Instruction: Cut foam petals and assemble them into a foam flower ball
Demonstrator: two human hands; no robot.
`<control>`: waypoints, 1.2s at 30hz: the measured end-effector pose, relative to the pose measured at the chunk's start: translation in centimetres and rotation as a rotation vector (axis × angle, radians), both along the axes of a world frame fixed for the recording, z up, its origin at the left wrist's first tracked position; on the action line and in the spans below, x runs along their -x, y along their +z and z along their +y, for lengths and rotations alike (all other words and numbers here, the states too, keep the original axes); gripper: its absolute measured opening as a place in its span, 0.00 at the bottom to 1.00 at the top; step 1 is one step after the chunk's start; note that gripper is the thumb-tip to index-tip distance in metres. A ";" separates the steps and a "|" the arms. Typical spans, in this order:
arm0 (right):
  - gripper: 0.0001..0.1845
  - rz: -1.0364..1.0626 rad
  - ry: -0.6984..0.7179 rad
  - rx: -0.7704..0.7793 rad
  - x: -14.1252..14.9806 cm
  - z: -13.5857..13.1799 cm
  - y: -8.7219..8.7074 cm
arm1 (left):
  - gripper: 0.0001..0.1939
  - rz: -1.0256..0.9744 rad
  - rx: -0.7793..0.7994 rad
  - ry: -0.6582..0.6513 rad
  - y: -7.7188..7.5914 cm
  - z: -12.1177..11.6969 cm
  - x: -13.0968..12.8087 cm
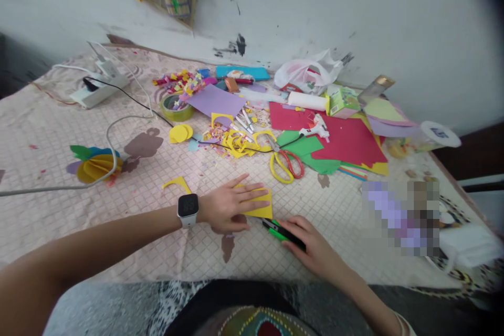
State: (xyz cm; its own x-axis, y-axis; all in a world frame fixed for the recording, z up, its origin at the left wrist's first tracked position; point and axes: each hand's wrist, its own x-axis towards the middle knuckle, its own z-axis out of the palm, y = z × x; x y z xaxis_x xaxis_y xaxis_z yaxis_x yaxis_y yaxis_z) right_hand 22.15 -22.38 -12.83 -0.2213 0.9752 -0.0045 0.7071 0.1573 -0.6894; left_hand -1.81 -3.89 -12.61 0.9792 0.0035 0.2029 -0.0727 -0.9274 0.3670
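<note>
Yellow paper (258, 207) lies flat near the bottom middle of the head view. The left hand (224, 206) sits on top of it, with the fingers spread out and flat, not pinching. That flat push looks like it keeps the paper from sliding. A white watch (188, 210) is on that wrist.

The right hand (315, 241) is just beside the paper, lower and to the right. Its fingers curl close around a green box cutter (281, 232), so it is holding the cutter. The front end of the cutter is right by the paper's bottom edge, maybe so it is easy to reach.

Patterned cloth (244, 257) covers the work top under everything. A curved yellow strip (177, 184) lies left of the left hand. Above the right hand are scissors (286, 165) with yellow and red handles, next to green paper (299, 147). A glue gun (315, 128) rests on red paper (346, 142). A paper flower (98, 166) sits at the left, and a power strip (98, 89) is at the upper left. A blurred patch (399, 218) at the lower right hides what is there.
</note>
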 end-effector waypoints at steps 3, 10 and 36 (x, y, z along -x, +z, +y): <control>0.21 0.024 0.026 0.049 -0.7 0.6 0.5 | 0.29 -0.005 -0.091 -0.004 -0.5 0.5 1.4; 0.20 0.034 0.100 0.145 -3.3 1.7 1.8 | 0.24 0.007 -0.223 -0.037 -1.4 -0.3 0.0; 0.23 -0.071 0.144 0.049 -3.9 0.9 0.1 | 0.28 0.195 0.005 -0.042 -0.8 0.0 -0.5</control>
